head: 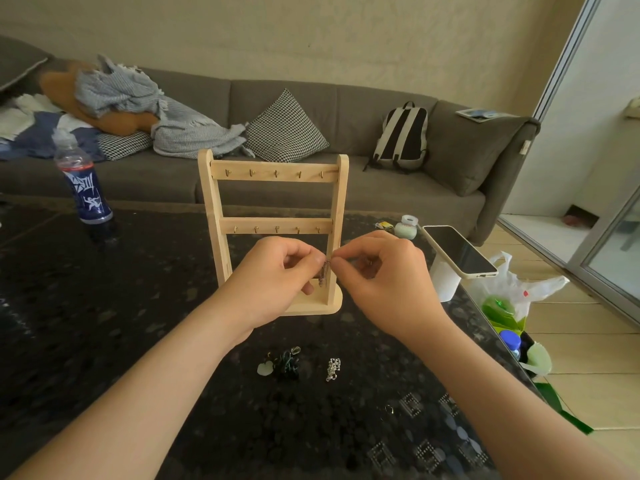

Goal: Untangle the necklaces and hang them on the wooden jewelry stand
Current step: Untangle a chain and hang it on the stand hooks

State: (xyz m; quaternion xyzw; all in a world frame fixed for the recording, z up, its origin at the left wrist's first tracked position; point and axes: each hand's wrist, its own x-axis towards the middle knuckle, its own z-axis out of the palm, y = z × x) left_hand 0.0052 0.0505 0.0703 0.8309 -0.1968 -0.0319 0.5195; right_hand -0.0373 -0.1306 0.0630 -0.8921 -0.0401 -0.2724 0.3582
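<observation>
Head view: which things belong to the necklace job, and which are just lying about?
Job: wooden stand; thin chain pinched between left hand and right hand; green tangle with a pale pendant; silver chain.
Lying about: bottle; phone; small jar; plastic bag; backpack.

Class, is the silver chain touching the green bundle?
Apart. The head view shows bare table between silver chain and green bundle.

Left hand (273, 271), right hand (382, 271) close together, each in a pinch on one chain (325, 273).
</observation>
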